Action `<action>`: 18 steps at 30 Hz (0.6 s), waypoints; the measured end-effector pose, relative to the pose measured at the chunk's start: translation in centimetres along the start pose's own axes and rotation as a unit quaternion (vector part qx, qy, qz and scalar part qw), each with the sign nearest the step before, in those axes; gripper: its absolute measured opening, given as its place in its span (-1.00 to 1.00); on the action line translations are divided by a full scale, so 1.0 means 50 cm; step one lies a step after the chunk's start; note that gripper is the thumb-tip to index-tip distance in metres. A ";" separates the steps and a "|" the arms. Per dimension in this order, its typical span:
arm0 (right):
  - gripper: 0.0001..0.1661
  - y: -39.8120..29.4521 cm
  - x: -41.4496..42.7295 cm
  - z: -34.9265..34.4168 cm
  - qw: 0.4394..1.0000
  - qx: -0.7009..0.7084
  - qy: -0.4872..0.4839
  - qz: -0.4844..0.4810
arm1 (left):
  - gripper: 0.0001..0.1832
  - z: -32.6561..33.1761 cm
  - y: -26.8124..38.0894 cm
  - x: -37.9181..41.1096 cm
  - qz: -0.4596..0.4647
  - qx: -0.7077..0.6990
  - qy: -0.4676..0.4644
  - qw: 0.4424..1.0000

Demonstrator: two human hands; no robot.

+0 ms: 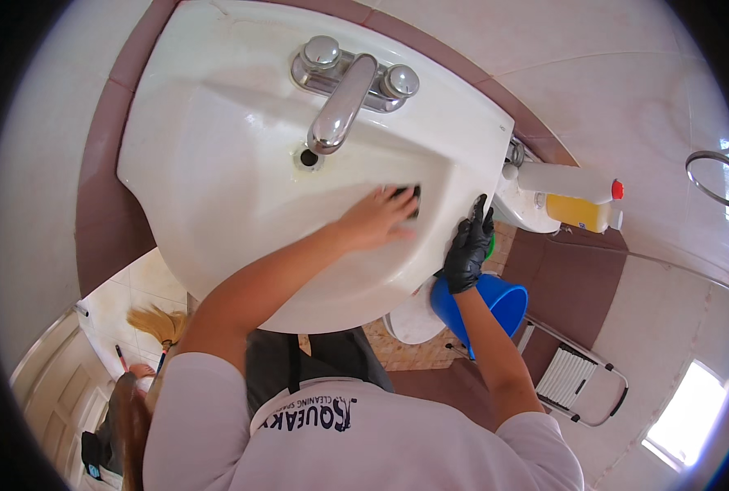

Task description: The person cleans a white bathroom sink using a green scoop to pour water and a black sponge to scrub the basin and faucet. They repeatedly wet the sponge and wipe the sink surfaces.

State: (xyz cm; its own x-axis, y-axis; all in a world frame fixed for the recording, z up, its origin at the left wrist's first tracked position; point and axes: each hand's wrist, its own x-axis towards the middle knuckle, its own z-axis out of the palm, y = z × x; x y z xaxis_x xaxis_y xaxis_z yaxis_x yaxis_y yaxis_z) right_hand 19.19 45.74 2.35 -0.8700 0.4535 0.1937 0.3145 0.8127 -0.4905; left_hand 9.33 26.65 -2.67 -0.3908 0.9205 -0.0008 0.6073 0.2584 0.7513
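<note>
In the white ceramic washbasin (229, 184), my bare left hand (376, 218) presses a small black pad (414, 195) against the right inner slope. The hand is blurred and its fingers partly cover the pad, so what kind of pad it is stays unclear. My right hand (470, 248), in a black glove, rests on the basin's right rim with fingers extended and nothing visible in it. A chrome two-handle faucet (343, 101) stands at the back, its spout reaching toward the open drain hole (309, 158).
A blue bucket (508, 304) sits below my right forearm, near the toilet (416, 322). A white bottle (567, 181) and a yellow-liquid jug (576, 212) lie on the toilet tank (515, 205). At right is a folding step stool (567, 377); at left, another person's foot (141, 370) and a broom (155, 323).
</note>
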 end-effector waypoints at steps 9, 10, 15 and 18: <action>-0.36 0.003 -0.016 -0.013 1.000 -0.029 -0.011 0.004 | -0.26 0.007 0.029 -0.134 -0.001 -0.044 -0.115 0.992; -0.36 -0.007 -0.010 -0.012 1.000 -0.029 -0.007 -0.005 | -0.25 0.018 0.027 -0.093 0.008 -0.042 -0.071 0.997; -0.38 -0.006 0.000 -0.006 0.998 0.043 -0.021 0.038 | -0.17 0.030 -0.006 0.098 -0.128 -0.068 0.109 0.983; -0.37 -0.011 -0.004 -0.003 1.000 -0.004 0.009 0.004 | -0.19 0.031 0.065 0.111 -0.126 -0.162 0.117 0.972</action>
State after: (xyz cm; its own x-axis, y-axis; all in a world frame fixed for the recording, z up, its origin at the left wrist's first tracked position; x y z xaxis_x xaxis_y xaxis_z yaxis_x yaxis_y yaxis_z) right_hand 19.27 45.28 2.71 -0.8603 0.4668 0.2050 0.3252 0.8121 -0.4846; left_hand 10.20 33.06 -1.27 -0.6679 0.7388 -0.0900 0.2374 0.3261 0.9150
